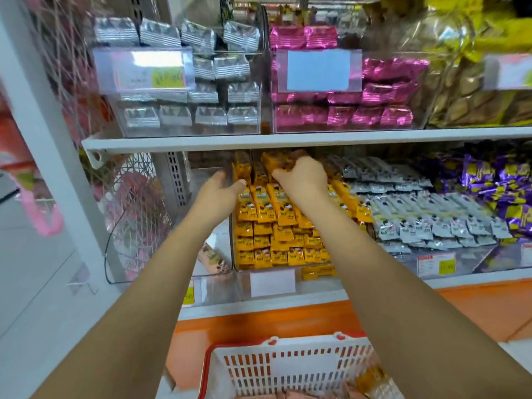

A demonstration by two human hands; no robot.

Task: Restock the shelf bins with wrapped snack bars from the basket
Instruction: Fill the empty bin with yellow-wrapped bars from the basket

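The person reaches both arms into the low shelf. The right hand is far back in the clear bin, and its grip is closed tight on a few yellow snack bars. More yellow bars lie in neat rows under it. The left hand is at the bin's left wall, its grip apart with fingers mostly straight; it seems to touch the wall. The white basket with a red rim sits near, low down. Silver bars fill the bin to the right.
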